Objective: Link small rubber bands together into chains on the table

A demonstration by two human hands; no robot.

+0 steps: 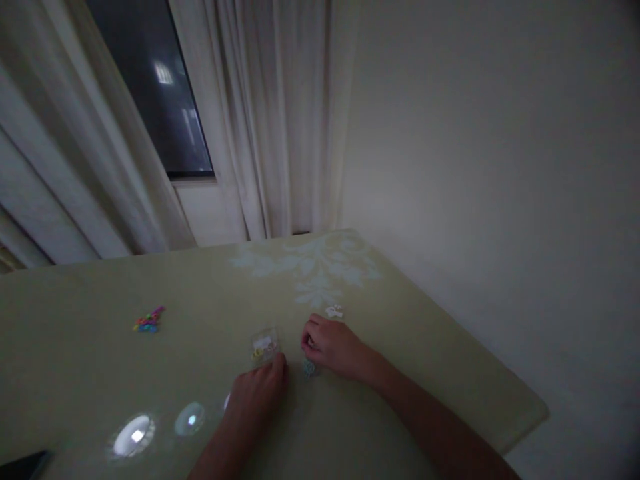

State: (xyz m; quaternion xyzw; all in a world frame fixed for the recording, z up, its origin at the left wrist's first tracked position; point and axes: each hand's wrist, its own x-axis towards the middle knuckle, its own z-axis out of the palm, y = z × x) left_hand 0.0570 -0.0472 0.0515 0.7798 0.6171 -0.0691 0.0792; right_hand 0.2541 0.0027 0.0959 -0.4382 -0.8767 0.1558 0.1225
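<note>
A small clear plastic box (265,345) lies on the table, with yellow and whitish little pieces inside. My left hand (262,387) rests at its near edge, fingers curled down; whether they grip the box is hard to see. To the right, my right hand (327,343) is closed in a pinch, thumb against fingers, and whatever is between them is too small to name. Just below it sits a little heap of grey-green pieces (309,368). Beyond the right knuckles lies a cluster of small white pieces (334,311).
A pile of small multicoloured pieces (149,321) lies on the table (210,300) to the left. A dark flat object (25,465) shows at the lower left corner. Curtains (280,120) hang behind the far edge, and a wall (475,167) runs along the right.
</note>
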